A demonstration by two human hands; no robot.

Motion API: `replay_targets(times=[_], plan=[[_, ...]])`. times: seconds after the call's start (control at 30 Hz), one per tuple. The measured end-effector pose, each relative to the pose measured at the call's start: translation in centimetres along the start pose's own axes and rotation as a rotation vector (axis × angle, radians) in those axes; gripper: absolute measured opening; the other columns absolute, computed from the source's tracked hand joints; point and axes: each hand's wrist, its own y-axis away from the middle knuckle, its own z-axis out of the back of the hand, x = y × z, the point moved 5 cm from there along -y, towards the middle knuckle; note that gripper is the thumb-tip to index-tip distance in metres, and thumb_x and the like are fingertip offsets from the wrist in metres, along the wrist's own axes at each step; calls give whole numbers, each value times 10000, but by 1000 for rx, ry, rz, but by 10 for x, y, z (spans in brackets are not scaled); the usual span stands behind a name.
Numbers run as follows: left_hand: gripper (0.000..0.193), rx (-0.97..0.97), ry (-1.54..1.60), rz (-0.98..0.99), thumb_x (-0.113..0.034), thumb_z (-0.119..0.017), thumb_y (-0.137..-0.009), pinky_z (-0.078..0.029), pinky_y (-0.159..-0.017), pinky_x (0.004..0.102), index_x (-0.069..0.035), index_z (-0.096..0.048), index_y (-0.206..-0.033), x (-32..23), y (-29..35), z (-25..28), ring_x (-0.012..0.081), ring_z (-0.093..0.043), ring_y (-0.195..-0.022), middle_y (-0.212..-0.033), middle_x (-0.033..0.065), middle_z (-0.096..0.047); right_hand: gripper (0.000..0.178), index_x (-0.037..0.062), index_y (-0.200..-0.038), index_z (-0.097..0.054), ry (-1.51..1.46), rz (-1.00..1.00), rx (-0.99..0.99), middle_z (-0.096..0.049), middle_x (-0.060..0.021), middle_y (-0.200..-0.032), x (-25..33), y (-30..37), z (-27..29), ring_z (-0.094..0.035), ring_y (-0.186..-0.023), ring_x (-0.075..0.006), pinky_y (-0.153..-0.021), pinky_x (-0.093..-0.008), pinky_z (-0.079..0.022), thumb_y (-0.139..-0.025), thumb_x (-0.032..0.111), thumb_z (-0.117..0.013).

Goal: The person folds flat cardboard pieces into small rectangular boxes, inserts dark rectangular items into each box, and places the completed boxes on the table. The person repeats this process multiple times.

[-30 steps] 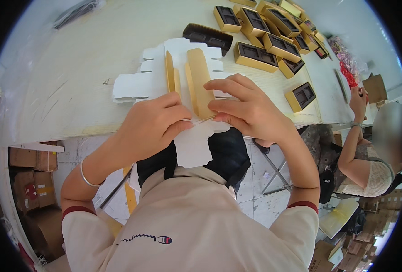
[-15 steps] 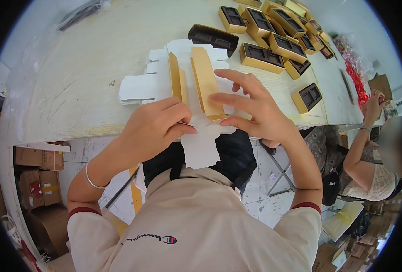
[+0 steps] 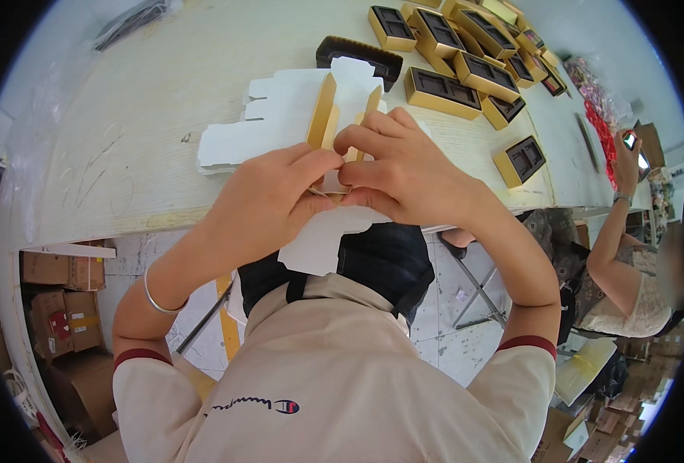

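A white cardboard box blank with gold inner faces lies at the table's front edge, one white flap hanging over my lap. Two gold side walls stand raised in its middle. At the near end my left hand pinches the blank's edge between thumb and fingers. My right hand grips the same near end from the right, fingers bent around the right gold wall. The hands nearly meet, and the folded corners between them are partly hidden. Just beyond the blank lies a dark brown molded tray.
Gold boxes with dark inserts are piled at the back right. A smaller gold box stands alone nearer me. Plastic wrap lies at the far left. Cartons sit under the table. A co-worker sits at the right, holding up something shiny.
My right hand has moved left and inward, closing on the near end beside my left hand. The right gold wall now stands upright. The co-worker's hand has risen.
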Motion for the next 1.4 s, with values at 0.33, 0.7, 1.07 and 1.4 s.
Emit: replay_targets(times=[0.33,0.7,1.07,1.4], plan=[[158,-67,82,-13,-17,-688,-776,-351,-464,227,-22,-633,-924,7,5,-3,115,-487,-547,-718,52,-585,425,15,-1168,-542,-1189,-191,-769,-479,-208,-1305,0,57,21,-503,-757,-169,-695,-302,-434,-755,-77,-571],[85,-30,31,77,-24,-684,-769,-321,-443,240,-10,-641,-841,-4,5,0,117,-449,-511,-710,48,-575,669,50,-1357,-321,-1712,238,-727,-466,-221,-1273,20,53,24,-367,-627,-116,-607,-253,-353,-714,-56,-477],[76,6,-1,92,-47,-678,-794,-482,-537,267,-7,-643,-848,-6,4,1,221,-642,-614,-738,101,-615,435,-26,-1240,-429,-1783,120,-821,-537,-209,-1179,23,47,20,-469,-631,-135,-616,-267,-418,-806,-9,-444],[88,19,-11,111,-53,-686,-789,-474,-531,270,-3,-646,-850,-7,3,1,219,-631,-599,-729,98,-609,343,-5,-1203,-458,-1824,129,-780,-546,-195,-1139,27,45,18,-524,-692,-151,-670,-295,-447,-863,42,-449]])
